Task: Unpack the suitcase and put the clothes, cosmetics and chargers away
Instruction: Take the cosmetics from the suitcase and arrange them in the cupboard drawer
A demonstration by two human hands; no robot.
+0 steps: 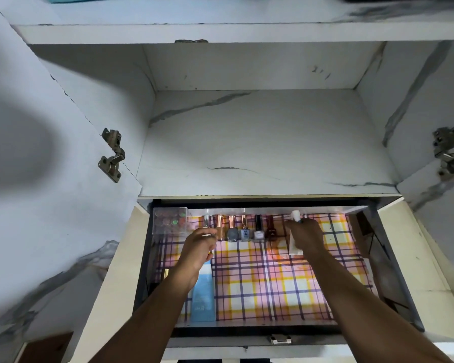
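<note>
An open drawer [393, 260] with a plaid liner lies below me. A row of several nail polish bottles [237, 229] stands along its back edge. My left hand [198, 246] reaches to the leftmost bottle [206, 224] and its fingers curl round the bottle's lower part. My right hand [306, 238] grips a white tube [296, 217] at the right end of the row, its cap pointing to the back. A clear box of small round pots [169, 220] sits in the back left corner. A light blue box [203, 297] lies flat under my left forearm.
Above the drawer is an open cabinet shelf [268, 142] of white marbled board with its doors swung wide, hinges [112, 155] showing on both sides. A gold-capped item [165, 273] lies at the drawer's left wall. A metal latch [280, 338] sits on the drawer front.
</note>
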